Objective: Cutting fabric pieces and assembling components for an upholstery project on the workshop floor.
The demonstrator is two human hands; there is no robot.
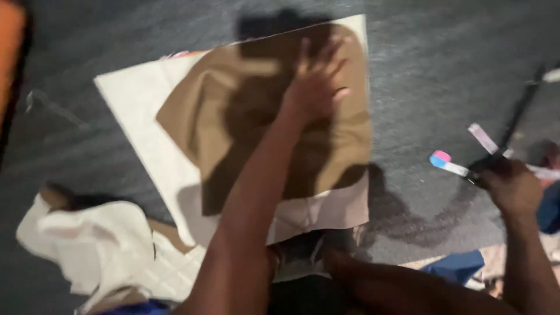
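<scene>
I see the left hand (315, 81) pressing flat, fingers spread, on the brown fabric (245, 128) atop the pale sheet (146, 111) on the grey floor (420, 87), right hand (513, 186) clamped on a measuring tape (452, 164); best kept taut.

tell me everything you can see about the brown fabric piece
The brown fabric piece is tan-brown, looks like plain woven cloth, and lies flat with a few soft folds on a larger cream sheet spread over the dark grey floor. Its outline is irregular, with angled edges on the left. The left hand presses on its upper right part, fingers spread, and casts a dark shadow across its middle. The picture is blurred, so no stitching or finer detail can be made out.
</scene>
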